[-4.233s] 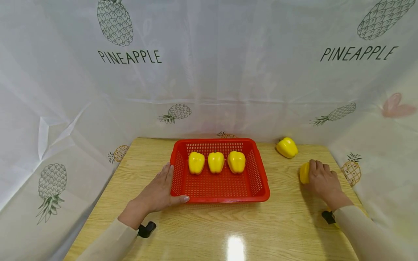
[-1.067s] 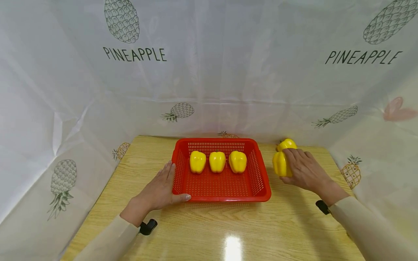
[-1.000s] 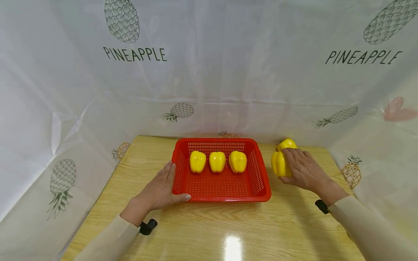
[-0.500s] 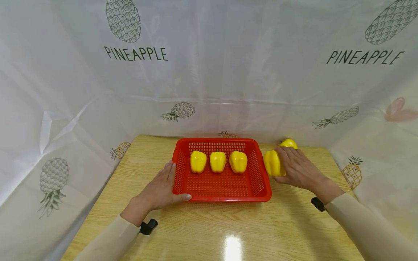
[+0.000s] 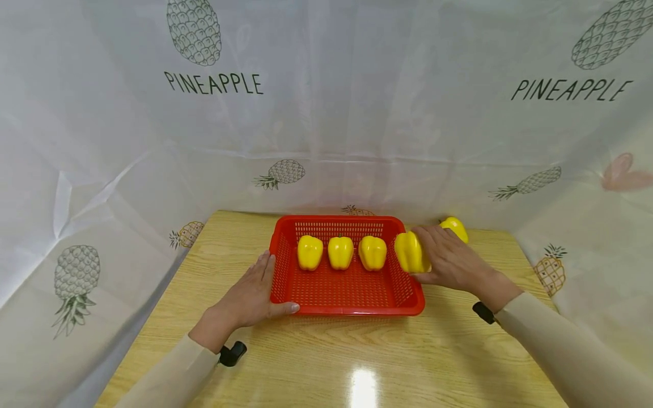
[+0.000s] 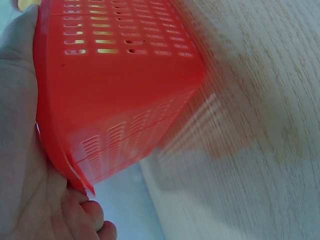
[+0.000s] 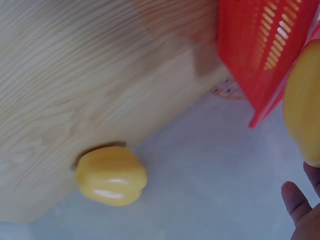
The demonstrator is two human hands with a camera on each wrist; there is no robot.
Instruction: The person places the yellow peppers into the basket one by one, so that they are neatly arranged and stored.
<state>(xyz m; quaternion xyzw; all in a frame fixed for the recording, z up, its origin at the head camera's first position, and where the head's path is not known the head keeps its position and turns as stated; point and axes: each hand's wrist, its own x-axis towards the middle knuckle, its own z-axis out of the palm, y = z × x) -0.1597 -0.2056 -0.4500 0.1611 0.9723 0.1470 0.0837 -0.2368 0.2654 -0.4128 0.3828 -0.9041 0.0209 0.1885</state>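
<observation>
Pepper [image 5: 410, 253], likely light and slick, suits right hand [image 5: 446, 258] gripping its body at basket rim [image 5: 352, 311], which straight-fingered left hand [image 5: 247, 296] touches.

Obstacles, right hand [image 5: 449, 258]: left of grip, three yellow bell peppers [image 5: 340, 253] in the red basket [image 5: 352, 311]; behind, a lone bell pepper [image 5: 456, 228]. Passage: front-left, over the basket's near half.

The left hand [image 6: 25, 175] fills the left edge and lower left, touching the rim [image 6: 44, 90] of a slotted red basket [image 6: 110, 85]. Something yellow [image 6: 105, 42] shows through slots at upper left. Wood-grained tabletop [image 6: 265, 90] spans the right side; a pale surface [image 6: 125, 205] shows at bottom centre.
</observation>
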